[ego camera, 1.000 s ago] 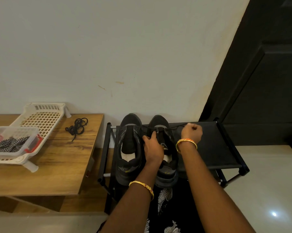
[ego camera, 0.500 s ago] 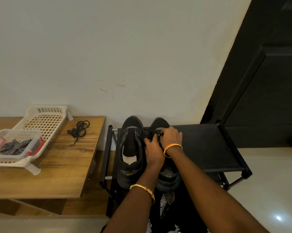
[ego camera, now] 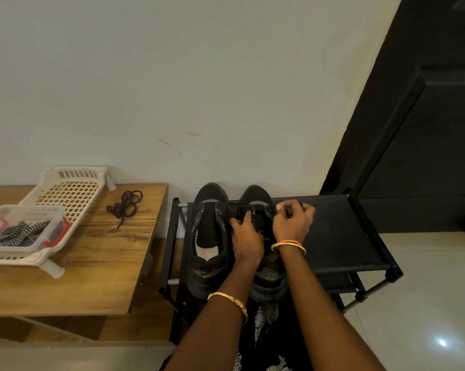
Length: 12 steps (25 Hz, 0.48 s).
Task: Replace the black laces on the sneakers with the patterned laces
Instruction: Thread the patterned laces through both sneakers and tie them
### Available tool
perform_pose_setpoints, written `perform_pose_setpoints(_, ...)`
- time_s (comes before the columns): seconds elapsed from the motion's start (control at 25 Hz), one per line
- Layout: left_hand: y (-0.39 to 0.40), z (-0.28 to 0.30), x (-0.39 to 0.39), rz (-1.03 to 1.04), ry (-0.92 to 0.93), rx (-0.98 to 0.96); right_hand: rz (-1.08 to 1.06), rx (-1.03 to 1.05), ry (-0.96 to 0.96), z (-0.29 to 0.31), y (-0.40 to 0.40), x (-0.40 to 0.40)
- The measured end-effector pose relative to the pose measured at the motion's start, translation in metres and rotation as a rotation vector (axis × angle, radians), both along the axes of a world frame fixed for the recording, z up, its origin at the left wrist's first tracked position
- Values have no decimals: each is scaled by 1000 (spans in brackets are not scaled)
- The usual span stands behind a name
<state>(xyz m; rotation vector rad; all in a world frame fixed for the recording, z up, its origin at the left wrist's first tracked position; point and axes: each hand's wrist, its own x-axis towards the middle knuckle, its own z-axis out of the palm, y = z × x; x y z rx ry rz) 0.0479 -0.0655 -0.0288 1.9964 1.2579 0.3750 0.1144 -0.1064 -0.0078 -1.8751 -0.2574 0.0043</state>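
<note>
**Lace runs crosswise at the toe end of the right sneaker, both hands on it**

At far left, the patterned laces [ego camera: 22,232] lie heaped in a clear plastic box [ego camera: 25,210] that sits in a white slotted tray [ego camera: 73,188] on the wooden table [ego camera: 97,263]. Beside the tray, a loose black lace [ego camera: 125,206] is coiled on the tabletop, well apart from the hands.

On the black shoe rack [ego camera: 341,236] the two sneakers stand heel-toward-camera, toes at the wall. The left sneaker [ego camera: 210,236] shows an open tongue with no lacing visible. The left hand [ego camera: 246,243] rests curled on the right sneaker [ego camera: 258,202], steadying its eyelet area. The right hand [ego camera: 293,223] pinches the remaining black lace [ego camera: 255,208], which stretches sideways across the shoe, at right angles to its long axis. The next pull probably goes rightward, away from the shoe, so the right hand is the working one.
</note>
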Motion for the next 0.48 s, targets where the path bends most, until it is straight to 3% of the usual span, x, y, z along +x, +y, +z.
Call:
perform_pose_setpoints(0.12, 0, 1, 0, 8, -9, 0, -70, 501, 331, 19, -8, 8)
perform_pose_setpoints(0.2, -1, 2, 0, 13, -8, -6, -9, 658, 467, 26, -8, 11)
perform_pose_setpoints(0.28, -1, 3, 0, 11, -6, -5, 105, 436, 394, 28, -1, 12)
perform_pose_setpoints(0.44, -1, 5, -2, 17, -55, 8, 471, -666, -274, 14, 21, 12)
perform_pose_setpoints(0.48, -2, 5, -2, 23, -62, 9, 517, -843, -378, 12, 24, 11)
